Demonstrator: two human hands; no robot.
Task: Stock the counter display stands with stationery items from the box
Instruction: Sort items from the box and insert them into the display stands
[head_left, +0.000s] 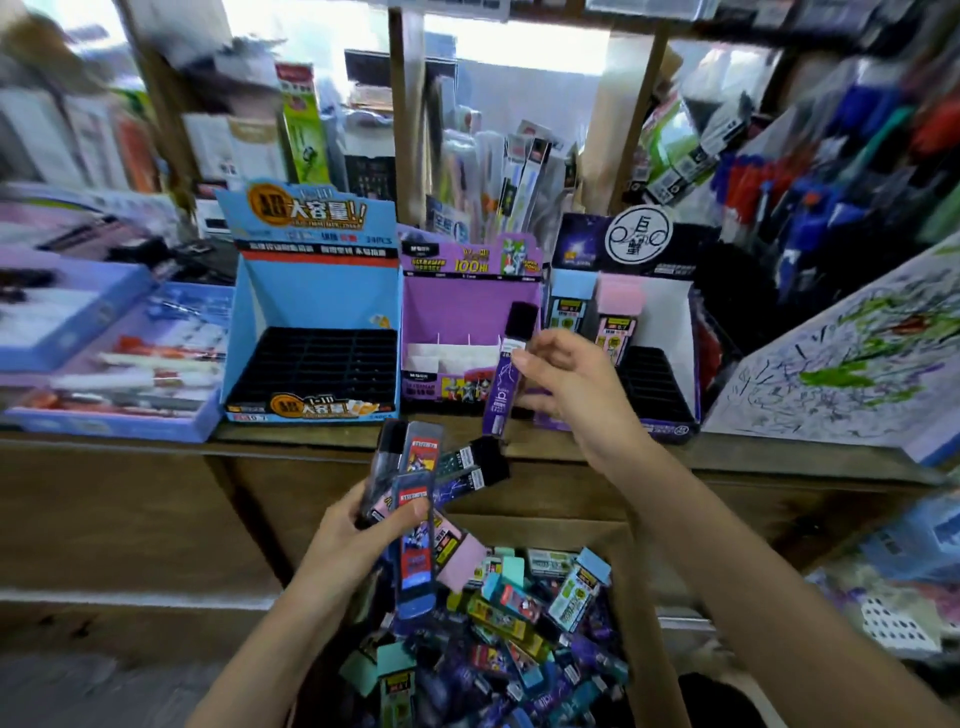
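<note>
1. The box (647, 613) sits below the worktop (130, 452); it is heaped with loose cases (519, 618) in purple, teal, pink and blue.
2. The left hand (353, 530) is above the box; its fingers curl round a fanned bundle of cases (415, 493).
3. The right hand (566, 384) pinches one purple case (506, 374) upright between thumb and fingers, in front of the purple stand (457, 312).
4. The blue stand (311, 296) holds a black slotted tray (317, 364); the dark stand (670, 312) holds a blue-capped case (569, 301) and a pink-capped case (618, 317), both upright.
</note>
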